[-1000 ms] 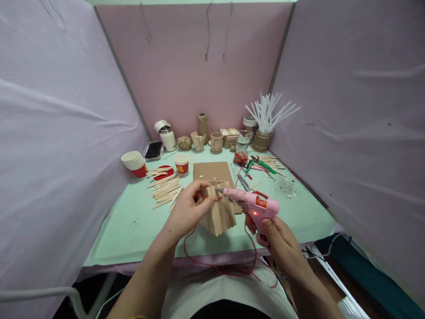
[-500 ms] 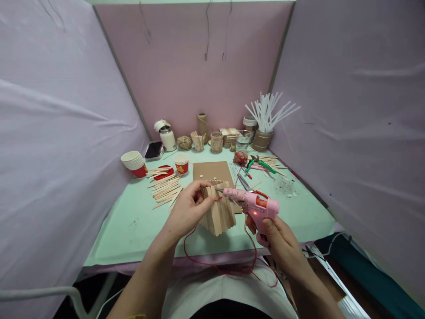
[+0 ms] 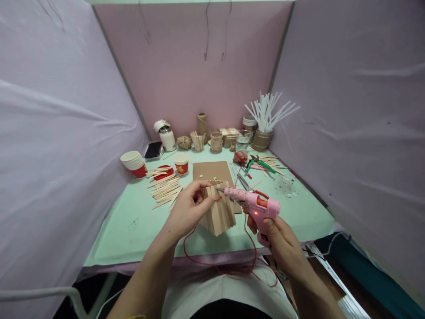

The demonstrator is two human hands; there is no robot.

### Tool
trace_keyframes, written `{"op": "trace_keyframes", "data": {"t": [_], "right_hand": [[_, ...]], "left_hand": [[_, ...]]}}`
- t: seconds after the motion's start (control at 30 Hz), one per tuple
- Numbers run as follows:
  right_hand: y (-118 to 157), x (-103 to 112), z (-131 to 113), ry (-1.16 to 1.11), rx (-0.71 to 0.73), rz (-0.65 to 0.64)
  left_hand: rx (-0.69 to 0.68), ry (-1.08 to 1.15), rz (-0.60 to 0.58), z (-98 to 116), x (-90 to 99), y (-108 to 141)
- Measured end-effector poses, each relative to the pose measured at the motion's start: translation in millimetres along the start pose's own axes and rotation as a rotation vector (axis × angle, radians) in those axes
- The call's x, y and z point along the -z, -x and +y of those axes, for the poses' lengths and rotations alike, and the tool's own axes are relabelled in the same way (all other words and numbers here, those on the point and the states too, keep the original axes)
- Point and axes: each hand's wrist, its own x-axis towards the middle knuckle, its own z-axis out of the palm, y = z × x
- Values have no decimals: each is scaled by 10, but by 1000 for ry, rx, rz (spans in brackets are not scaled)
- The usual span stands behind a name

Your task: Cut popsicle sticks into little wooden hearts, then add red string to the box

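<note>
My left hand (image 3: 192, 204) is closed on a basket-like piece made of wooden craft sticks (image 3: 217, 217), its fingers at the upper rim. A short stretch of red string (image 3: 218, 199) lies against the sticks near my fingertips. My right hand (image 3: 277, 235) grips a pink hot glue gun (image 3: 262, 208) by its handle, with a small orange light lit. The gun's nozzle points left, at the upper part of the sticks; whether it touches them I cannot tell. More red string hangs in a loop below, across my lap.
Loose craft sticks (image 3: 166, 191) and paper cups (image 3: 133, 164) lie on the left. Behind the stick piece is a brown board (image 3: 210, 170). Scissors (image 3: 245, 182), green-handled pruners (image 3: 262, 164) and a red yarn ball (image 3: 240, 157) are on the right. Jars and twine line the back.
The glue gun has shifted very slightly to the right, its nozzle drawing back a little along the sticks. My left hand and the stick piece stay where they were.
</note>
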Motion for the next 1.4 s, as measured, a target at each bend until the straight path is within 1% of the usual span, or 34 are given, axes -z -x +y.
{"op": "trace_keyframes", "data": {"t": [0.23, 0.53, 0.77, 1.0, 1.4], "right_hand": [[4, 6, -19, 0, 4, 6], [37, -13, -153, 130, 26, 36], [42, 9, -136, 170, 60, 40], [45, 15, -141, 167, 50, 40], [58, 21, -168, 210, 54, 46]], "left_hand": [[2, 2, -5, -2, -4, 2], [4, 5, -18, 13, -14, 0], [2, 3, -10, 37, -14, -1], [3, -5, -12, 7, -18, 4], [-10, -7, -19, 26, -25, 8]]}}
